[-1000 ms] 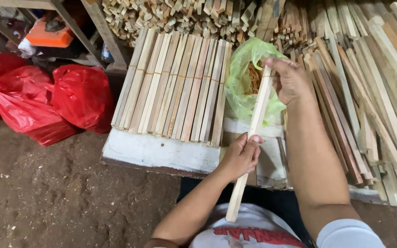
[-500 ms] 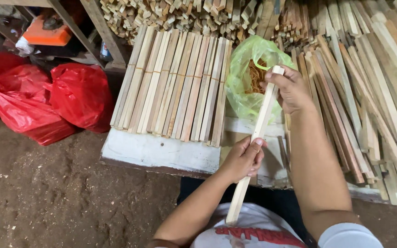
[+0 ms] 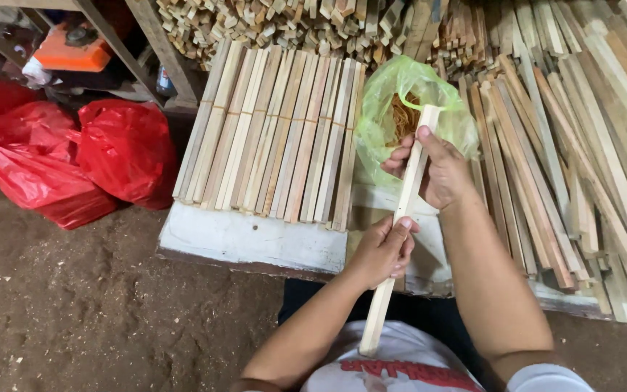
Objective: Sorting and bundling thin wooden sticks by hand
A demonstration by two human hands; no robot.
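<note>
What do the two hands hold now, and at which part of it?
Both hold one wooden slat. The right hand grips it near its upper end; the left hand grips it around the middle. The lower end hangs free.

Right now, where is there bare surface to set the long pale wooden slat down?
The white board's bare strip lies free below the tied bundles of wooden slats, left of the left hand. The dirt floor by the red plastic bags is free too. The loose slat pile and green plastic bag crowd the right.

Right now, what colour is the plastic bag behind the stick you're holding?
Translucent light green plastic bag, seen in the head view, behind the pale wooden stick.
</note>
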